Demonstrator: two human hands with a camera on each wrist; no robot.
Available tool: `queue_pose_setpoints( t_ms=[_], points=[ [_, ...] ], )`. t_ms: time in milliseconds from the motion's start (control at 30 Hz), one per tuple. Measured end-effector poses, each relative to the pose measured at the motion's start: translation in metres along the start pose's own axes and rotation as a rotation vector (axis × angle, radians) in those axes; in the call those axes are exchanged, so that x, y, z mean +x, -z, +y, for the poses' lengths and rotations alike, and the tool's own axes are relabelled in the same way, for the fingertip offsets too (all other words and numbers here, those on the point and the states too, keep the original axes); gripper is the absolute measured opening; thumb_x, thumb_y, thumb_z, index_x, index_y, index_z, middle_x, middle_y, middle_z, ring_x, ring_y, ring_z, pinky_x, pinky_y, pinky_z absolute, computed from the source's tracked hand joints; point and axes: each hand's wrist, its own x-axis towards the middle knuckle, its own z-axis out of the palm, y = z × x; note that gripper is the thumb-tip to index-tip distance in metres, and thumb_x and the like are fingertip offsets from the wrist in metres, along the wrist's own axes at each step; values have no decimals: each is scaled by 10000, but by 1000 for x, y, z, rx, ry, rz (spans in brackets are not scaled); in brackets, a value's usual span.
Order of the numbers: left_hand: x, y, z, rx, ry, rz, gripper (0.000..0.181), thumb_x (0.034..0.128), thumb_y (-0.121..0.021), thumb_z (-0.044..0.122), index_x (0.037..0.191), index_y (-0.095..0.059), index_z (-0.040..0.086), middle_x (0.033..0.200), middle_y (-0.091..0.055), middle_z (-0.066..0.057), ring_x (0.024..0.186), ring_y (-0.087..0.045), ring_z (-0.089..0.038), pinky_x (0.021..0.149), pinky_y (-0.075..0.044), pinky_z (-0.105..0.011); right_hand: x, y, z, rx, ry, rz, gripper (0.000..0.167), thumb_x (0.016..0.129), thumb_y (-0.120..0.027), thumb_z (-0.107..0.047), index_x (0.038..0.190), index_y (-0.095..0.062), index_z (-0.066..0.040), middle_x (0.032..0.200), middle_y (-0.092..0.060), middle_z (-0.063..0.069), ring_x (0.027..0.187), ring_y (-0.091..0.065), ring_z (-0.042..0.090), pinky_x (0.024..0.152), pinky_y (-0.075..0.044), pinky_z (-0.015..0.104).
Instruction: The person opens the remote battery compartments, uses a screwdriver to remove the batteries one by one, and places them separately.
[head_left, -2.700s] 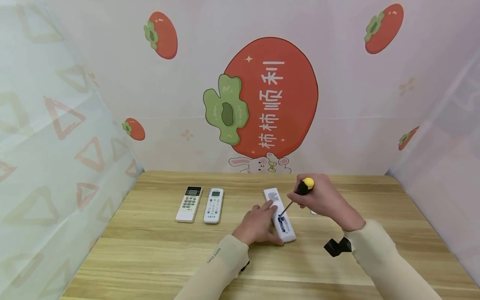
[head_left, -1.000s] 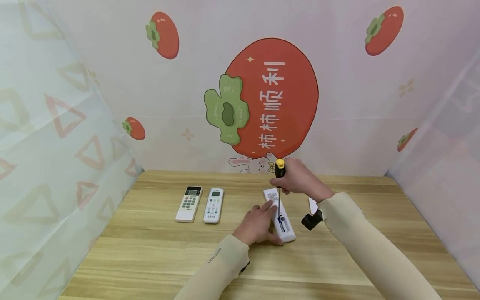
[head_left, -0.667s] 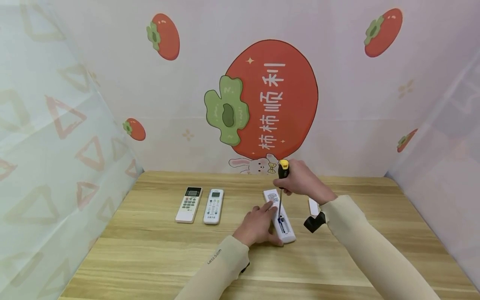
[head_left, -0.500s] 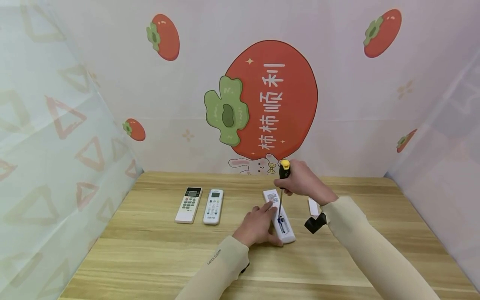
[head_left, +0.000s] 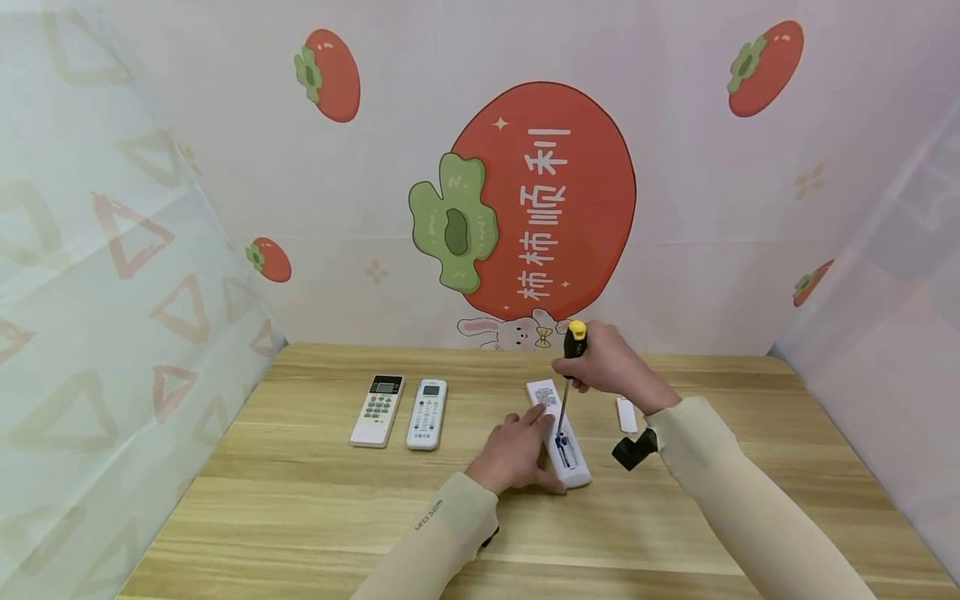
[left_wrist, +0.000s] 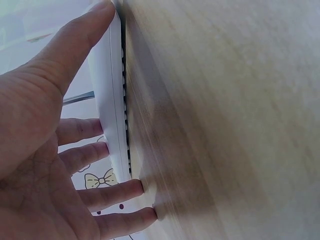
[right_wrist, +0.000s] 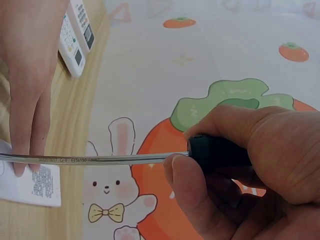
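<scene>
A white remote control [head_left: 576, 476] lies face down on the table, its battery compartment [head_left: 567, 452] uncovered and something dark blue inside. My left hand [head_left: 513, 450] steadies it: the thumb presses near its closer end, two straight fingers rest on its back, and the other two reach down to the table in the left wrist view. My right hand [head_left: 609, 362] grips the black and yellow handle of a screwdriver [right_wrist: 125, 159]. The long metal shaft leans slightly, its tip at the upper end of the compartment. How deep the tip sits cannot be seen.
Two more remotes lie face up to the left, one with a black top [head_left: 378, 410] and a white one [head_left: 427, 414]. A small white cover [head_left: 626, 415] lies right of my work, beside the black wrist camera [head_left: 634, 450]. Printed cloth walls [head_left: 697, 292] enclose the table.
My right hand came left from its earlier place, bringing the screwdriver more upright, then drifted slightly right over the last second. The small white cover shows more fully. My left hand stays put.
</scene>
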Motion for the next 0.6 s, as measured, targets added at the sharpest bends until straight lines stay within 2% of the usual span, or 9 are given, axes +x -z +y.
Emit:
queue_pose_setpoints(
  t_ms=[267, 600],
  points=[
    [-1, 0, 0, -19, 5, -2, 1024, 683, -899, 569, 1517, -473, 156, 1627, -340, -34, 1320, -477, -349, 1032, -461, -519, -3, 3, 3, 23, -22, 2, 228, 894, -741, -115, 985, -586, 26, 665, -655, 110, 544, -663, 220, 561, -582, 322],
    [0, 0, 0, -11, 4, -1, 1033, 672, -903, 572, 1514, -477, 151, 1627, -338, -38, 1321, -478, -347, 1036, -459, -524, -4, 5, 8, 48, -43, 6, 220, 892, -734, -105, 959, -574, 30, 665, -657, 115, 575, -682, 270, 569, -588, 318]
  ],
)
